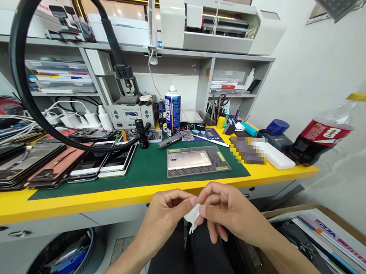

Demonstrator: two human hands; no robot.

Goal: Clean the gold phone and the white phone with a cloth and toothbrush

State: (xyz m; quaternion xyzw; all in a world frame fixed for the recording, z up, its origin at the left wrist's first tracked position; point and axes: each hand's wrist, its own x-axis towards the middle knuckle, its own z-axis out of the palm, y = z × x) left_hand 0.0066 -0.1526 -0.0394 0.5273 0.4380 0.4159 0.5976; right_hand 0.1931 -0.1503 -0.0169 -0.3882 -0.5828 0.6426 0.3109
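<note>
Between my two hands, in front of the bench edge and above my lap, is a small crumpled white piece, perhaps tissue. My left hand pinches its upper left side between thumb and fingertips. My right hand pinches its right side with thumb and index finger, the other fingers loosely curled. Beyond the hands, a gold phone lies back side up on a grey perforated pad, on the green mat.
Stacked phones and screens fill the left. A black hose arches in front. A blue spray can, a flashlight and a cola bottle stand on the yellow-edged bench. A box of papers is at lower right.
</note>
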